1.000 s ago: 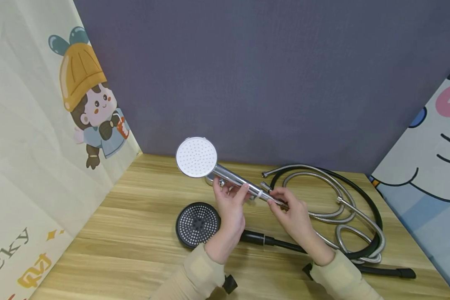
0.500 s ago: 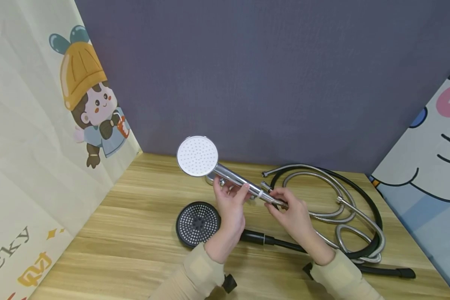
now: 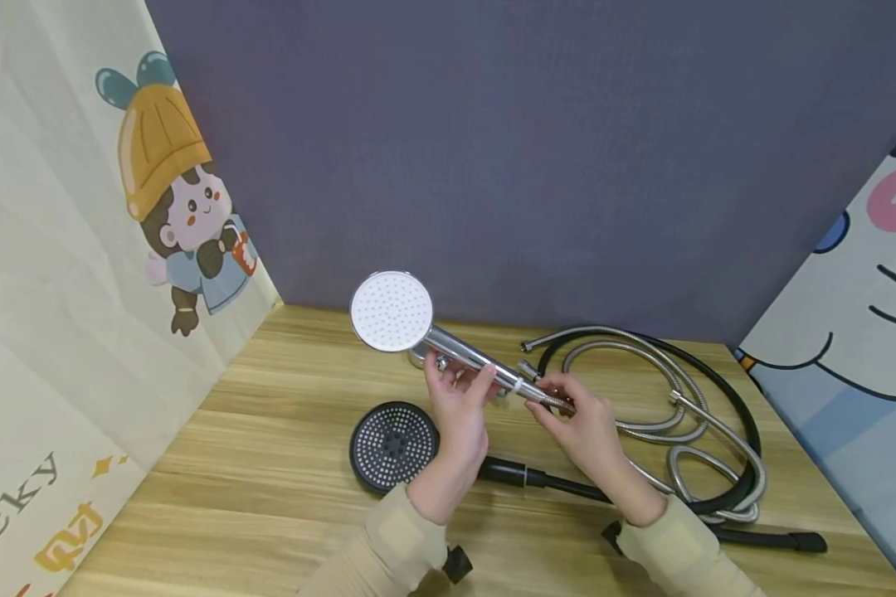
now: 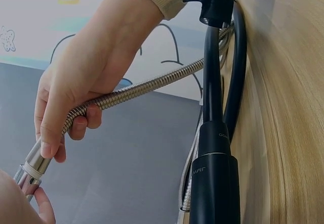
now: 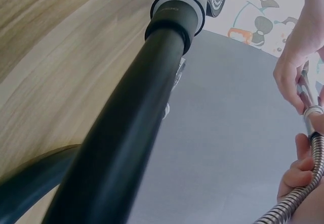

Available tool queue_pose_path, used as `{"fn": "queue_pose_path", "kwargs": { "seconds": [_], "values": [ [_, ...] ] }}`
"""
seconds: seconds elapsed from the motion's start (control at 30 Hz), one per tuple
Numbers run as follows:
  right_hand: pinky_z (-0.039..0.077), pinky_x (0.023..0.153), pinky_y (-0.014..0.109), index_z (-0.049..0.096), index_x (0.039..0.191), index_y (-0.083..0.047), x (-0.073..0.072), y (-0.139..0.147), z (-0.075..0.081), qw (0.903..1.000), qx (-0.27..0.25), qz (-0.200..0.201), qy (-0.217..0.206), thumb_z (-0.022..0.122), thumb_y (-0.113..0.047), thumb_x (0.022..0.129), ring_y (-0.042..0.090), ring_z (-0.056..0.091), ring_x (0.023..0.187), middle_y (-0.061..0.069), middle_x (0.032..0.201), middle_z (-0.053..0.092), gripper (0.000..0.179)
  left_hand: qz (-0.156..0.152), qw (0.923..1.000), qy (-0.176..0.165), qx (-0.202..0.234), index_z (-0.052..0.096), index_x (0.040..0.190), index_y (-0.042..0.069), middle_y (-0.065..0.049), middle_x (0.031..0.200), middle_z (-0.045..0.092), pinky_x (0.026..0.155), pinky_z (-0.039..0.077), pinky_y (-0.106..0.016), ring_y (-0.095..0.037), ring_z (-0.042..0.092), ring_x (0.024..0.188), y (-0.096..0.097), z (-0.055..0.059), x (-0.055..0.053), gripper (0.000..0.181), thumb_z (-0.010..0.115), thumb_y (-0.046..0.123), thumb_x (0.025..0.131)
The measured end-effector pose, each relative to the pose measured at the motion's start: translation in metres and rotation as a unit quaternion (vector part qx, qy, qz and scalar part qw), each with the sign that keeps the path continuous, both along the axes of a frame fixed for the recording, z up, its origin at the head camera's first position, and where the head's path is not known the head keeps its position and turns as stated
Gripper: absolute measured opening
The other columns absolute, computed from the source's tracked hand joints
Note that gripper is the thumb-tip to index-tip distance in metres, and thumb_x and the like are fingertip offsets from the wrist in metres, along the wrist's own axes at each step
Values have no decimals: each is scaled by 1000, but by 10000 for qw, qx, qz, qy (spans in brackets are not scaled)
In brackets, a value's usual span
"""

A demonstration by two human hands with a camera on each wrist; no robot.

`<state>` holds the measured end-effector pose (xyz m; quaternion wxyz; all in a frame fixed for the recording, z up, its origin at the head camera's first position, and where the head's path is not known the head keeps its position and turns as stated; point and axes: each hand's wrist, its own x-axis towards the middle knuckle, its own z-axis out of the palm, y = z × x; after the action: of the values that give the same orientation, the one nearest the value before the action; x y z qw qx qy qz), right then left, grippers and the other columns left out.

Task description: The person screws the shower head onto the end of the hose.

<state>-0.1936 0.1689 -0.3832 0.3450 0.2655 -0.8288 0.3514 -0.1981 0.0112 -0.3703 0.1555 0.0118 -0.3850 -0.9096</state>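
Left grip [image 3: 459,419] closed round chrome shower handle [image 3: 469,354], right grip [image 3: 586,427] closed round metal hose [image 4: 152,85]

I saw a black shower head [image 3: 393,448] lying on the tabletop [image 3: 254,456], a grey wall [image 3: 493,166] along its far edge, a cartoon-printed panel [image 3: 52,232] along its left.

Head view above near edge of worktop [image 3: 231,497], facing forward and down, widest. Wrist views close, low, rolled sideways: left toward right edge, right toward left. Both catch metal hose [image 4: 147,86].
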Motion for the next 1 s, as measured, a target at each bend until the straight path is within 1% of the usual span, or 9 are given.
{"fn": "queue_pose_path", "kwargs": {
  "seconds": [0.23, 0.33, 0.47, 0.57, 0.73, 0.87, 1.0],
  "values": [
    [53, 58, 13, 66, 94, -7, 0, 1, 0, 9999, -123, 99, -29, 82, -4, 68, 12, 62, 74, 4, 89, 66, 31, -2, 10000, -1, -23, 29, 140, 21, -11, 112, 50, 78, 59, -36, -21, 58, 92, 0, 0, 1, 79, 68, -9, 77],
    [51, 59, 9, 67, 94, -8, 0, 1, -1, 9999, -107, 87, 10, 82, -5, 68, 10, 61, 74, 4, 88, 66, 29, 4, 10000, -1, -53, 29, 140, 21, -11, 112, 50, 78, 59, -36, -21, 59, 93, -1, 0, 1, 80, 68, -8, 77],
    [48, 58, 7, 68, 94, -7, -1, 1, -2, 9998, -109, 116, 78, 81, -4, 70, 11, 60, 70, 5, 86, 66, 28, 2, 10000, -2, -77, 28, 141, 20, -12, 112, 50, 79, 58, -36, -22, 58, 93, 0, 0, 1, 80, 67, -8, 77],
    [47, 56, 8, 69, 94, -7, -1, 1, -3, 9997, -140, 180, 88, 79, -3, 71, 12, 59, 66, 5, 84, 66, 25, -2, 10000, -7, -85, 29, 141, 20, -12, 112, 50, 79, 58, -36, -21, 58, 93, 0, 0, 1, 80, 67, -8, 77],
    [46, 50, 13, 71, 96, -7, -1, 2, -2, 9996, -135, 239, 10, 77, -3, 74, 9, 55, 63, 5, 86, 68, 23, -17, 10000, -39, -52, 30, 140, 21, -11, 111, 51, 78, 59, -36, -21, 58, 92, -1, 0, 1, 80, 67, -9, 77],
    [50, 51, 15, 70, 100, -7, -1, 1, 0, 9996, -127, 241, -18, 77, -3, 74, 10, 60, 68, 7, 90, 70, 27, -20, 10000, -59, -39, 29, 140, 21, -10, 111, 51, 78, 59, -36, -21, 58, 92, -1, 1, 0, 80, 67, -10, 77],
    [55, 56, 19, 67, 100, -5, 0, 0, 0, 9995, -160, 277, 3, 77, -1, 74, 15, 65, 75, 9, 92, 69, 29, -6, 10000, -73, -47, 29, 140, 20, -10, 111, 51, 78, 59, -36, -20, 59, 91, -1, 1, 0, 80, 67, -10, 76]
  ]
}}
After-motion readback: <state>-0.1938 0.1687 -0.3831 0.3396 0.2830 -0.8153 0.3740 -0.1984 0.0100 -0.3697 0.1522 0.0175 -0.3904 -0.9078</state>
